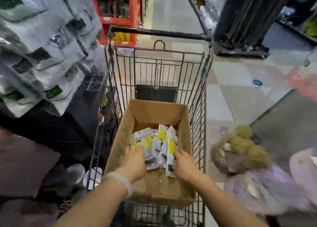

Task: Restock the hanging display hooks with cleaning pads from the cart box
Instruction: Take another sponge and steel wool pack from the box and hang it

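Head view: one picture, looking down into a wire cart (199, 110) in a shop aisle.
Box: an open cardboard box (151, 113) stands inside the cart, its flaps up, at the end nearest the person.
Pads: a loose heap of white-and-yellow packets of cleaning pads (161, 141) lies on the bottom of the box, toward its far half.
Left hand: the left hand (134, 159) reaches into the box at the left edge of the heap, fingers curled down onto a packet; whether the grip is closed on it I cannot tell. A pale bracelet (120, 182) sits on that wrist.
Right hand: the right hand (185, 165) is in the box at the right edge of the heap, fingers apart and touching the packets, nothing clearly clasped.
Display: blurred grey hanging packs (42, 43) fill the space left of the cart.
Right of the cart: a blurred bag of greenish round things (240, 147).
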Demonstrator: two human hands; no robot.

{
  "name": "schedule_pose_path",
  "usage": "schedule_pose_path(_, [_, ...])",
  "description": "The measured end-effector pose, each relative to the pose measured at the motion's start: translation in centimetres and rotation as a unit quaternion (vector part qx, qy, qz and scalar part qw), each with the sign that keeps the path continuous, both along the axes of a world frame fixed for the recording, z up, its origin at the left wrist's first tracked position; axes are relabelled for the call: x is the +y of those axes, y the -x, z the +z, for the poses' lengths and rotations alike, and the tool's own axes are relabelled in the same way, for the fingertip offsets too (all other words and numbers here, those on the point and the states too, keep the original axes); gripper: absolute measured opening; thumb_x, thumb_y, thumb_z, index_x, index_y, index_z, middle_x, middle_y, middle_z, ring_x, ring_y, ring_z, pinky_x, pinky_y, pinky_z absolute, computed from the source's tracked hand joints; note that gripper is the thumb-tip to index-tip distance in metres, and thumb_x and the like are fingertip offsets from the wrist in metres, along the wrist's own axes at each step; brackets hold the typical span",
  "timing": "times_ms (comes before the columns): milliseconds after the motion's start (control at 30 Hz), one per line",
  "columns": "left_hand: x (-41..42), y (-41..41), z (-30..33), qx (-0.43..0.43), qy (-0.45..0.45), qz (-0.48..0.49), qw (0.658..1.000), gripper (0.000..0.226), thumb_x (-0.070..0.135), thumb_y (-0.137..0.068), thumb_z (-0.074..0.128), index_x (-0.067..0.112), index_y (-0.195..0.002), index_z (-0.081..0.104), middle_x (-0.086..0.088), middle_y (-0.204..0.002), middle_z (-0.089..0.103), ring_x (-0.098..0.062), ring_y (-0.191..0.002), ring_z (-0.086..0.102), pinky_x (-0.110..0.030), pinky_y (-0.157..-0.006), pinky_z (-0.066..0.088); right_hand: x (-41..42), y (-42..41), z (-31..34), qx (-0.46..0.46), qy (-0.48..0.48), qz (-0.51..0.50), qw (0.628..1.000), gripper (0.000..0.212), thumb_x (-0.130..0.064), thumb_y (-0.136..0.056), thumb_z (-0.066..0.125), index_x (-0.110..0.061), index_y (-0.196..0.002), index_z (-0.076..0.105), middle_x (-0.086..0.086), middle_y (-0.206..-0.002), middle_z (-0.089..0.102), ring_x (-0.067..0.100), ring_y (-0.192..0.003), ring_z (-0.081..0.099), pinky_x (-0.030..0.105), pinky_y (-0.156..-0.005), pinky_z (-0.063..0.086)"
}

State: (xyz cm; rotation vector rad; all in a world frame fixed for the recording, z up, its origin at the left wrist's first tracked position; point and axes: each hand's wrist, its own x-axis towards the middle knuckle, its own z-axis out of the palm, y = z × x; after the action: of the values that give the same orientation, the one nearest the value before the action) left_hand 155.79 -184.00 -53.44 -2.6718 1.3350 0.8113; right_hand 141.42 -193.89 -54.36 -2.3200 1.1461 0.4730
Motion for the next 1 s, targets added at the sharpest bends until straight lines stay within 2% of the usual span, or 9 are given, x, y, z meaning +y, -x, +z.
schedule_pose_path(133, [-3.7,-1.3,-5.9,0.036,-0.032,-0.009,0.999,0.065,0.041,-0.089,0.051,0.016,-0.144,0.026,-0.011,-0.149,0.025,-0.031,-0.136,0.025,-0.038,-0.108,0.03,-2.8,-2.2,-5.4,-0.011,-0.072,-0.105,0.992,0.05,-0.022,-0.093,0.046,-0.015,-0.141,0.033,0.01,-0.154,0.022,0.034,-0.135,0.031,0.038,-0.11,0.029])
schedule_pose_path(233, [-6.6,-1.5,-10.6,0.076,-0.034,-0.004,0.996,0.067,0.049,-0.089,0.05,0.012,-0.141,0.031,-0.013,-0.149,0.029,-0.032,-0.136,0.026,-0.039,-0.11,0.026,-4.7,-4.1,-9.6,-0.046,-0.128,-0.188,0.973,0.046,-0.029,-0.097,0.038,-0.009,-0.138,0.035,0.017,-0.146,0.034,0.036,-0.131,0.036,0.039,-0.107,0.031])
schedule_pose_path(400, [-11.5,-0.4,-17.0,0.147,0.062,-0.018,0.987,0.049,0.02,-0.087,0.052,0.005,-0.132,0.041,-0.016,-0.135,0.045,-0.034,-0.128,0.039,-0.035,-0.105,0.025,-6.7,-6.6,-15.5,-0.112,-0.161,-0.34,0.92,0.049,-0.037,-0.098,0.034,-0.002,-0.131,0.044,0.024,-0.135,0.047,0.037,-0.123,0.045,0.042,-0.102,0.037])
schedule_pose_path(467, [-13.3,-0.3,-19.1,0.166,0.087,0.003,0.982,0.055,0.017,-0.086,0.054,0.005,-0.136,0.036,-0.015,-0.137,0.044,-0.032,-0.129,0.039,-0.032,-0.105,0.024,-7.3,-7.0,-17.0,-0.144,-0.164,-0.395,0.893,0.052,-0.041,-0.099,0.03,-0.002,-0.131,0.044,0.023,-0.135,0.048,0.036,-0.124,0.045,0.042,-0.103,0.037])
schedule_pose_path(567, [-15.2,0.1,-21.5,0.214,0.1,0.085,0.968,0.065,0.02,-0.09,0.055,0.004,-0.144,0.023,-0.019,-0.146,0.034,-0.031,-0.134,0.035,-0.039,-0.108,0.028,-8.2,-7.3,-18.3,-0.164,-0.176,-0.464,0.853,0.059,-0.046,-0.098,0.023,-0.004,-0.132,0.045,0.022,-0.136,0.049,0.035,-0.126,0.045,0.039,-0.105,0.035])
schedule_pose_path(633, [-16.1,0.5,-22.6,0.259,0.11,0.142,0.949,0.067,0.022,-0.089,0.056,0.004,-0.144,0.021,-0.02,-0.145,0.036,-0.033,-0.131,0.039,-0.042,-0.108,0.033,-8.8,-7.3,-18.8,-0.168,-0.18,-0.479,0.842,0.061,-0.048,-0.098,0.02,-0.006,-0.132,0.047,0.021,-0.137,0.049,0.034,-0.128,0.045,0.037,-0.106,0.034])
schedule_pose_path(767, [-16.6,0.3,-22.7,0.354,0.137,0.273,0.884,0.065,0.037,-0.069,0.075,0.011,-0.122,0.047,-0.011,-0.116,0.064,-0.028,-0.108,0.06,-0.043,-0.097,0.047,-9.4,-7.2,-18.7,-0.165,-0.178,-0.504,0.829,0.063,-0.05,-0.097,0.016,-0.009,-0.133,0.048,0.017,-0.136,0.052,0.032,-0.126,0.046,0.037,-0.106,0.034])
schedule_pose_path(900, [-15.1,-2.6,-22.3,0.314,0.137,0.299,0.891,0.068,0.023,-0.06,0.084,0.016,-0.119,0.051,0.0,-0.104,0.066,-0.021,-0.097,0.063,-0.033,-0.083,0.051,-9.7,-7.6,-18.5,-0.176,-0.136,-0.474,0.852,0.034,-0.028,-0.098,0.039,-0.009,-0.123,0.052,0.014,-0.126,0.057,0.025,-0.108,0.054,0.031,-0.091,0.042])
schedule_pose_path(1000, [-14.1,-5.5,-21.7,0.312,0.147,0.315,0.884,0.071,0.021,-0.06,0.083,0.02,-0.12,0.045,0.005,-0.101,0.06,-0.018,-0.096,0.059,-0.03,-0.08,0.046,-9.8,-8.4,-19.1,-0.185,-0.172,-0.435,0.865,0.05,-0.027,-0.089,0.057,-0.013,-0.134,0.041,0.009,-0.134,0.049,0.024,-0.118,0.051,0.042,-0.1,0.044])
